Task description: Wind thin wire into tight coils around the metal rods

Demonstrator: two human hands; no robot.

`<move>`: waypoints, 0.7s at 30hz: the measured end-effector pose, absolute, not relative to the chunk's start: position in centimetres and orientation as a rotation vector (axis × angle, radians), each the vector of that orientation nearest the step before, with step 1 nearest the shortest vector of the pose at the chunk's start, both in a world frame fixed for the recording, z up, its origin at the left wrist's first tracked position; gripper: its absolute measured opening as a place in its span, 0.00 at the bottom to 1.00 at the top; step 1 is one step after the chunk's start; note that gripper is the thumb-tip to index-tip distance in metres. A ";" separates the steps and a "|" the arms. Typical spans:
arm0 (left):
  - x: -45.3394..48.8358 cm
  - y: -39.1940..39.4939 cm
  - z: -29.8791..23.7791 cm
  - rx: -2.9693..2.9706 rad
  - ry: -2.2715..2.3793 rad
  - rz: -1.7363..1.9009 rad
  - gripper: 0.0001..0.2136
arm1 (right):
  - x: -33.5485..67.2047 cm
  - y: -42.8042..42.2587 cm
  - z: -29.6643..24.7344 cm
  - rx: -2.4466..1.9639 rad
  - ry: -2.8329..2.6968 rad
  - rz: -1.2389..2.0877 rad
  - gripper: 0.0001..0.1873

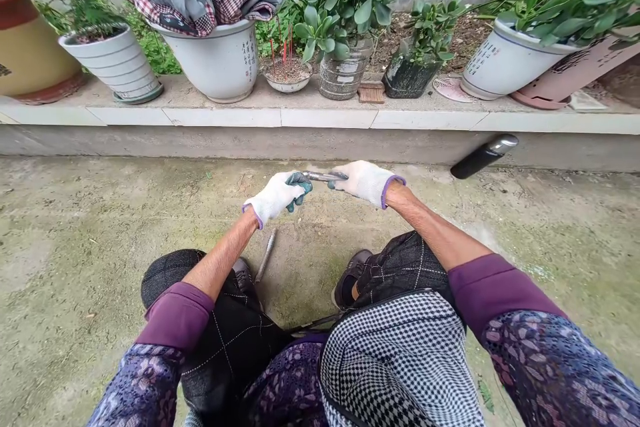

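Note:
A long metal bolt (323, 177) is held level between my two hands, with ridges like a thread toward its left end. My left hand (283, 193), in a white work glove with dark green fingertips, has its fingers closed round that left end. Gripping the right part is my right hand (365, 180), in a matching glove; its fingers hide the bolt's far end. On the ground below my left hand, beside my left shoe (243, 275), lies a similar metal bolt (266, 255).
A low tiled ledge (325, 118) runs across in front, bearing potted plants, a white pot (210, 60) heaped with cloth, and a small brush (371, 92). A black thermos flask (483, 157) leans against its base at right. Mossy concrete (100, 227) surrounds my feet.

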State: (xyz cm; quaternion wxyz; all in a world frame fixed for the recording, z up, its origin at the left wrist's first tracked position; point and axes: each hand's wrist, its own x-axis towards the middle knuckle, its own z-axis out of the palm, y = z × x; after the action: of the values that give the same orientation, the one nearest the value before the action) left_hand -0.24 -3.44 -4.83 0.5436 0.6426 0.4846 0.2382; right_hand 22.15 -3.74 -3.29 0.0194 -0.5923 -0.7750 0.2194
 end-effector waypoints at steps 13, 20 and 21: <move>-0.8 -2.8 -4.5 1.432 1.107 0.672 0.05 | 21.3 -6.8 0.7 -1.523 -1.799 1.401 0.22; -1.0 -2.7 -5.2 1.586 1.140 0.557 0.06 | 21.5 -7.1 -1.6 -1.535 -2.237 1.698 0.18; -0.9 -2.8 -5.2 1.589 1.140 0.543 0.06 | 21.5 -6.9 -2.1 -1.578 -2.299 1.609 0.16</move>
State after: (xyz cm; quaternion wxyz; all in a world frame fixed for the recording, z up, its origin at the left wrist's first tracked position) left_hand -0.92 -2.85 -5.22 0.5277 0.6649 0.4772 0.2273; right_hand 21.53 -6.87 -2.14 -0.0386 -0.4898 -0.7136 0.4994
